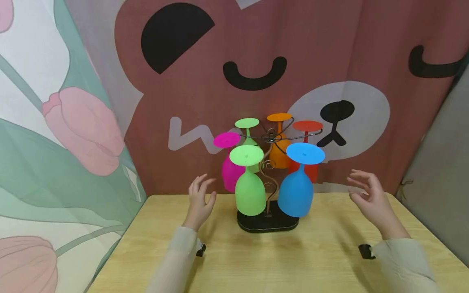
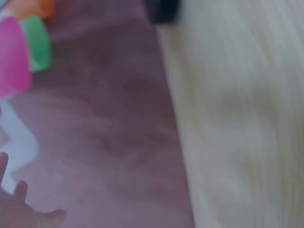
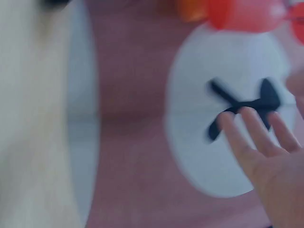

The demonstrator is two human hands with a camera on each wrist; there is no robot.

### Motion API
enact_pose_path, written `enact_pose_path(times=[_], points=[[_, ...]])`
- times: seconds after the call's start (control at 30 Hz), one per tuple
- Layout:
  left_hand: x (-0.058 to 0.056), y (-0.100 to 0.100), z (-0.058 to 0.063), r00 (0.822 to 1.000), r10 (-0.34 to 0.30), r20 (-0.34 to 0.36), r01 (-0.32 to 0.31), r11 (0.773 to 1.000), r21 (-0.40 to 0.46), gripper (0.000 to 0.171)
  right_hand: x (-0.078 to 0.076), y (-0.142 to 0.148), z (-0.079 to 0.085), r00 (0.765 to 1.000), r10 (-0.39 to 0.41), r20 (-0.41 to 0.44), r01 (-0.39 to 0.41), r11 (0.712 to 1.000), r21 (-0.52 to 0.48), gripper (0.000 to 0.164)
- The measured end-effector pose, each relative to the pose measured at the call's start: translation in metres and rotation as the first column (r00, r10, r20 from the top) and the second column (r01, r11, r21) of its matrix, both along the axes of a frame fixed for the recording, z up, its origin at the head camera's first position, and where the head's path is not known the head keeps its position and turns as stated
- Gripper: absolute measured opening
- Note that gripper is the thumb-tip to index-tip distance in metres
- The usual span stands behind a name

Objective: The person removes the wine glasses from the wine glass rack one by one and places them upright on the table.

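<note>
Left hand (image 1: 199, 200) and right hand (image 1: 373, 205) well apart, empty, fingers loosely bent | upside-down cups (image 1: 296, 194) hang on rack (image 1: 268, 225) between | gentle, balanced touch likely best against sway

Bright, even light leaves soft shadows on the table (image 1: 227, 264); the head view is fairly crisp. The 2 wrist views are hazy and bluish, the right blurring the red goblet (image 3: 251, 14).

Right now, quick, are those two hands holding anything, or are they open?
Left hand: open, holding nothing, beside the magenta goblet.
Right hand: open, fingers slightly bent, holding nothing.
</note>
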State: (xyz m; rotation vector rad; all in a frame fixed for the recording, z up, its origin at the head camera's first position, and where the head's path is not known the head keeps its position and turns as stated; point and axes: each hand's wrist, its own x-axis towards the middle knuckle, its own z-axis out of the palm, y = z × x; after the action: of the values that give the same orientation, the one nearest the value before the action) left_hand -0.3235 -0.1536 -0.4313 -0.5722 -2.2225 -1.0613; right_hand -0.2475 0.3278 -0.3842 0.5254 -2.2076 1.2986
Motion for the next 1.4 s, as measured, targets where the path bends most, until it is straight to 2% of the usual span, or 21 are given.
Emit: enact_pose_path(times=[0.03,0.07,0.1,0.17,0.23,0.27,0.3,0.37,0.43,0.53,0.57,0.7,0.8,0.87,1.03,1.1,1.17,1.27,1.4], points=[[0.005,0.002,0.001,0.999,0.002,-0.048,0.000,0.999,0.045,0.032,0.006,-0.006,0.003,0.998,0.012,-0.060,-0.017,0.996,-0.087,0.044],[0.009,0.006,0.003,0.995,0.010,-0.096,-0.001,0.996,0.091,0.029,0.010,-0.012,0.006,0.990,0.045,-0.136,-0.069,0.981,-0.180,0.041],[0.013,0.009,0.004,0.989,0.016,-0.144,0.004,0.991,0.137,0.026,0.014,-0.018,0.010,0.976,0.068,-0.208,-0.118,0.964,-0.240,0.038],[0.021,0.018,0.009,0.970,0.017,-0.241,0.036,0.977,0.212,0.025,0.022,-0.030,0.021,0.933,0.105,-0.344,-0.217,0.927,-0.307,0.034],[0.028,0.026,0.015,0.939,-0.001,-0.344,0.095,0.961,0.259,0.028,0.029,-0.043,0.032,0.889,0.099,-0.448,-0.263,0.910,-0.319,0.032],[0.031,0.029,0.018,0.918,-0.014,-0.397,0.132,0.954,0.269,0.030,0.032,-0.050,0.037,0.862,0.099,-0.497,-0.287,0.904,-0.318,0.029],[0.034,0.032,0.021,0.897,-0.033,-0.441,0.167,0.948,0.270,0.032,0.035,-0.058,0.042,0.847,0.081,-0.525,-0.282,0.906,-0.315,0.025],[0.039,0.037,0.029,0.862,-0.067,-0.502,0.221,0.941,0.255,0.034,0.041,-0.074,0.050,0.815,0.048,-0.577,-0.273,0.911,-0.309,0.019],[0.043,0.041,0.036,0.843,-0.097,-0.529,0.258,0.936,0.238,0.034,0.045,-0.090,0.055,0.775,0.049,-0.630,-0.295,0.910,-0.291,0.015],[0.050,0.047,0.044,0.849,-0.132,-0.511,0.280,0.933,0.225,0.030,0.051,-0.113,0.059,0.721,0.064,-0.690,-0.342,0.899,-0.274,0.014],[0.053,0.048,0.046,0.855,-0.146,-0.498,0.288,0.932,0.221,0.029,0.052,-0.120,0.058,0.706,0.081,-0.704,-0.374,0.886,-0.273,0.014],[0.061,0.055,0.052,0.882,-0.210,-0.422,0.323,0.922,0.215,0.027,0.055,-0.151,0.056,0.679,0.110,-0.726,-0.448,0.845,-0.291,0.015],[0.064,0.059,0.053,0.904,-0.257,-0.342,0.345,0.910,0.228,0.032,0.052,-0.170,0.051,0.691,0.100,-0.716,-0.424,0.858,-0.289,0.014],[0.065,0.061,0.053,0.913,-0.285,-0.293,0.359,0.901,0.242,0.037,0.048,-0.181,0.046,0.717,0.080,-0.693,-0.376,0.881,-0.287,0.016],[0.065,0.065,0.048,0.917,-0.336,-0.213,0.386,0.880,0.276,0.050,0.044,-0.205,0.035,0.865,0.048,-0.499,-0.198,0.947,-0.252,0.037],[0.065,0.067,0.045,0.923,-0.341,-0.181,0.382,0.875,0.297,0.055,0.044,-0.214,0.030,0.908,0.055,-0.416,-0.150,0.969,-0.198,0.047],[0.066,0.068,0.040,0.925,-0.353,-0.138,0.379,0.865,0.330,0.057,0.045,-0.222,0.025,0.933,0.077,-0.352,-0.137,0.979,-0.148,0.056],[0.071,0.069,0.033,0.921,-0.382,-0.075,0.381,0.845,0.376,0.057,0.045,-0.231,0.016,0.952,0.084,-0.294,-0.121,0.987,-0.109,0.067],[0.072,0.070,0.029,0.909,-0.415,-0.038,0.395,0.830,0.394,0.055,0.040,-0.238,0.009,0.982,0.045,-0.184,-0.062,0.994,-0.089,0.072]])
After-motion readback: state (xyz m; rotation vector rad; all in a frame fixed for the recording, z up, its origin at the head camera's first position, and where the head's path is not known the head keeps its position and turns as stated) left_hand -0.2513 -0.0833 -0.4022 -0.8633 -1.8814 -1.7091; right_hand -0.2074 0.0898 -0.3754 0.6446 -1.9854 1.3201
